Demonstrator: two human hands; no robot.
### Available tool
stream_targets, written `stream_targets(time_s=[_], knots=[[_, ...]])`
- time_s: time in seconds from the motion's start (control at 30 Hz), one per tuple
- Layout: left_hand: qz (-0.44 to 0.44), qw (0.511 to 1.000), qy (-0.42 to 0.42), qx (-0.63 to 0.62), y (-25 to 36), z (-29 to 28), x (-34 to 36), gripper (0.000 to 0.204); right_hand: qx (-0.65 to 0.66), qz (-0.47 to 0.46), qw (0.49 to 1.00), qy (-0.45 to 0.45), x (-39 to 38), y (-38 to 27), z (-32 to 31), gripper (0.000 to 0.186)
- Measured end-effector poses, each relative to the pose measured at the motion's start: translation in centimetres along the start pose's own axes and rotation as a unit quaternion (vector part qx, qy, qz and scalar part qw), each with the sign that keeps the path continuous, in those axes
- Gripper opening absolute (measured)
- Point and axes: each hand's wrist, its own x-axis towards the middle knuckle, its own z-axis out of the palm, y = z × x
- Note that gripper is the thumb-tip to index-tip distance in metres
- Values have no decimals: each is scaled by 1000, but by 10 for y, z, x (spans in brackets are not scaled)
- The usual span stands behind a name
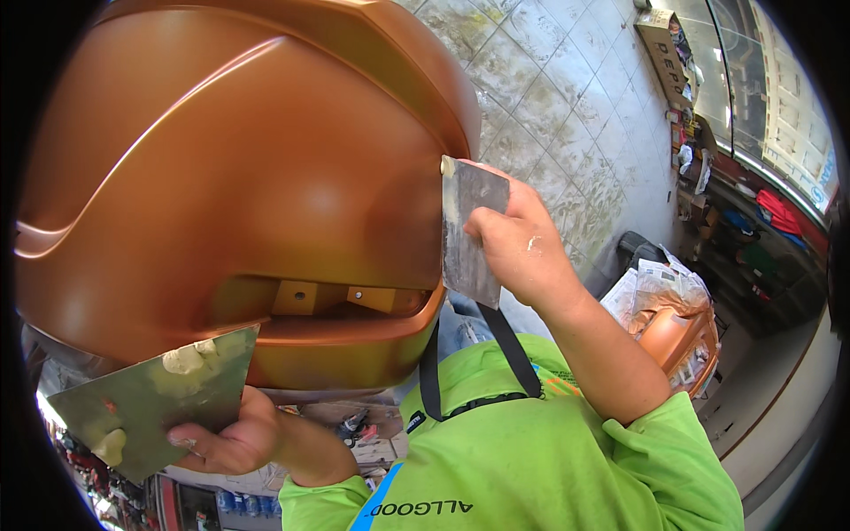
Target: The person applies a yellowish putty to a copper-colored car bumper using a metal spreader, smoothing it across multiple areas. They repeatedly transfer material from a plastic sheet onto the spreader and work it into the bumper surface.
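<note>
Head view: your right hand (527,248) grips a flat metal spreader (474,252), thumb pressed on its upper face and the other fingers mostly hidden behind it. Just left of that hand lies the big copper-orange panel (239,177), which fills the upper left of your view. The spreader's long axis runs away from you, roughly along the panel's right rim, with its left edge right at that rim; you cannot tell from here whether the two touch. That edge-to-rim relation looks like the one to mind, and your right hand is the nearer of the two to it. A pale dab of filler (447,165) sits on the spreader's far left corner, ahead and to the left of your right hand.

Your left hand (232,440) grasps a dark grey-green plate (164,398) by its near right side, thumb on top. The plate spreads to the left of that hand and ahead of it, bearing one putty lump (189,357) near its far edge and another at its left end. Its far right corner overlaps the panel's near lip in your view; contact is unclear. Ahead and to the right of your left hand, the panel's recess (332,299) runs crosswise.
</note>
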Motion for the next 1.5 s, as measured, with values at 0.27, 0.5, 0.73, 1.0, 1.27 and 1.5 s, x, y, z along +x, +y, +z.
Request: stream_targets(time_s=[0.27, 0.5, 0.73, 1.0, 1.27, 1.5], knots=[[-10, 998, -65, -5, 0, -11, 0, 52, -131, -133, 982, 26, 2, 4, 25, 56], [-22, 991, -113, -64, -4, -23, 3, 54, 35, -18, 999, 16, -7, 5, -1, 53], [-19, 987, -132, -91, -11, -37, 11, 54, 114, 65, 991, -3, -6, 3, -7, 51], [-57, 970, -52, -229, -5, -18, 9, 63, 25, -32, 999, -23, 2, -3, 3, 52], [-120, 964, 16, -236, 13, -27, 61, 42, 287, 19, 926, -244, -34, -11, -37, 65], [-85, 974, -45, -204, 11, -55, 100, 40, 376, 39, 876, -300, -51, 25, -65, 73]])
